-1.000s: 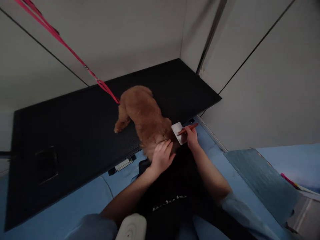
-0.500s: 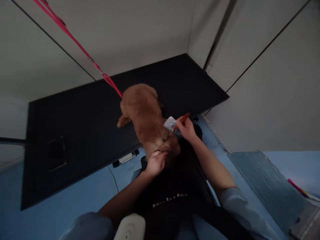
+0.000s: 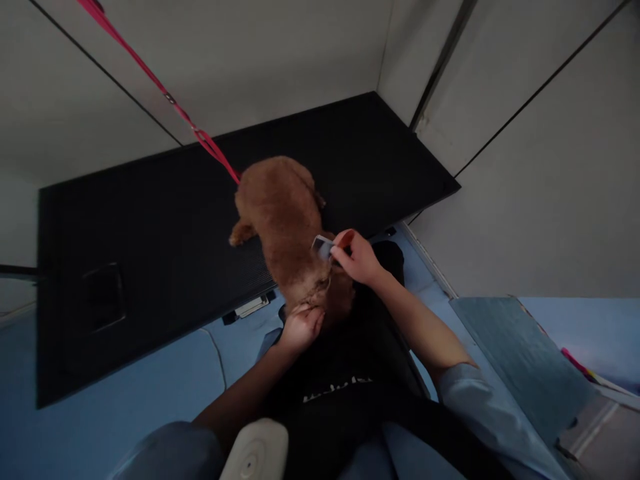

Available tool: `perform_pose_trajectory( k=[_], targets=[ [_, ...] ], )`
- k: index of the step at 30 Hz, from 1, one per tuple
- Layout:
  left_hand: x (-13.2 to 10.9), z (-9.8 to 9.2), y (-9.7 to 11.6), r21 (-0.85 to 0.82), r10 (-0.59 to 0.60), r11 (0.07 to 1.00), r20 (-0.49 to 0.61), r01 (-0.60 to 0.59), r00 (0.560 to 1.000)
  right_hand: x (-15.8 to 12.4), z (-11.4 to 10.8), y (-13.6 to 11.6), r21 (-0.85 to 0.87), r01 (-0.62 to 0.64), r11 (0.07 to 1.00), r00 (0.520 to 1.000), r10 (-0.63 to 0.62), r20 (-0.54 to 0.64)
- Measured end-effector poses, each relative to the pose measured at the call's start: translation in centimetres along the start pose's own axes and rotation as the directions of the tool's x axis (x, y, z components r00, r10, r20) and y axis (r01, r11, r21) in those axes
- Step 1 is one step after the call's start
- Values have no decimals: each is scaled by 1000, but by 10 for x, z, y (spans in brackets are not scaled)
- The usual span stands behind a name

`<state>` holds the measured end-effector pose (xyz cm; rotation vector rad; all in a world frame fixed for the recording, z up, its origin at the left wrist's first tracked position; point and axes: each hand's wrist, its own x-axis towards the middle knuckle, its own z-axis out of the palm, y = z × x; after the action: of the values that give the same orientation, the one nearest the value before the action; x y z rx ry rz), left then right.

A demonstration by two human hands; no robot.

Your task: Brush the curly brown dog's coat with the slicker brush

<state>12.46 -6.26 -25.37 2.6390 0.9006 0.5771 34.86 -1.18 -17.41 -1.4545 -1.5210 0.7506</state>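
A brown curly-coated dog (image 3: 283,207) is on the black table, its near end over the edge close to my lap. My right hand (image 3: 357,257) is closed round the reddish handle of a slicker brush (image 3: 323,246). The brush's pale head is tilted and lies at the side of the dog's near end; whether its pins touch the coat I cannot tell. My left hand (image 3: 301,328) is closed on the fur at that same end, fingertips pinched together, just below a ruffled, darker patch. The dog's head cannot be made out.
A pink leash (image 3: 150,75) runs taut from the upper left to the dog's far end. The black grooming table (image 3: 165,220) stands against pale walls. On the blue floor at the right lies a grey-green mat (image 3: 520,360), with a pink-ended object (image 3: 575,360) near it.
My right hand has moved left and inward, and the brush has turned, its head now closer to the dog's back. My left hand keeps its hold. The view has shifted slightly.
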Motion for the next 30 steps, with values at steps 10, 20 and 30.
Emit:
perform_pose_trajectory(
  k=[10, 20, 30],
  targets=[
    [26, -29, -4, 221, -311, 945, 382, 241, 870, -1, 4, 34, 186, -179, 966, 981, 190, -46],
    [-1, -7, -19, 29, 130, 991, 70, -132, 989, -3, 7, 20, 94, -81, 992, 997, 78, 28],
    [-30, -17, -28, -132, -12, 991, 12, 14, 1000, -13, 6, -5, 10, -31, 999, 1000, 31, 1]
  ],
)
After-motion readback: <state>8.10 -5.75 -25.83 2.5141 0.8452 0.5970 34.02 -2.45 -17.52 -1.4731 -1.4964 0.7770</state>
